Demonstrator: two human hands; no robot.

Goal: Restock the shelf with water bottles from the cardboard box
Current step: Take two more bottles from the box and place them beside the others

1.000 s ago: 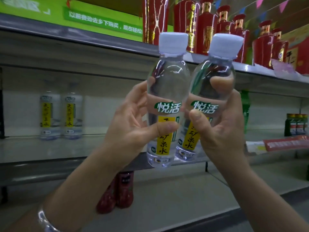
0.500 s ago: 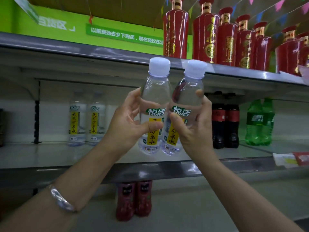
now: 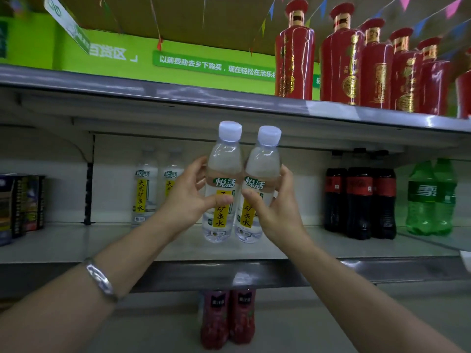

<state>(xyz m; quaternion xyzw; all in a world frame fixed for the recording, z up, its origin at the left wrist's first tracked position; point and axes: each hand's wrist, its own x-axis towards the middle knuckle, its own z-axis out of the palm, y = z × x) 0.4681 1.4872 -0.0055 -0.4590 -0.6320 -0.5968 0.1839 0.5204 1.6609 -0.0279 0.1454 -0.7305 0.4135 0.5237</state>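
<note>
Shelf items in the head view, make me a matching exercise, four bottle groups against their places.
Things:
1. red ceramic bottles
2. cola bottles
3. green soda bottles
4. red juice bottles

Places:
A. lowest shelf, below the hands
B. middle shelf, far right
C. top shelf, right side
D. middle shelf, right of the held water bottles

Pairs: 1-C, 2-D, 3-B, 4-A
</note>
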